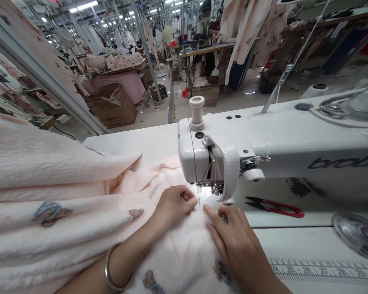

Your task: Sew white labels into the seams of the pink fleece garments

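Observation:
A pale pink fleece fabric point(64, 192) printed with small bears lies heaped across the table and runs under the head of a white sewing machine point(263, 139). My left hand point(173, 204), with a metal bangle on the wrist, has its fingers curled in a pinch on a small white label point(200, 202) at the fabric's edge, just before the presser foot point(213, 188). My right hand point(233, 239) lies flat on the fabric, its fingers stretched toward the label and the forefinger tip touching beside it.
Red-handled thread snips point(276, 207) lie on the machine bed to the right. A ruler strip point(325, 269) is printed along the table's front edge. Behind are cardboard boxes point(113, 106), stacked fabric, other sewing stations and a person far back.

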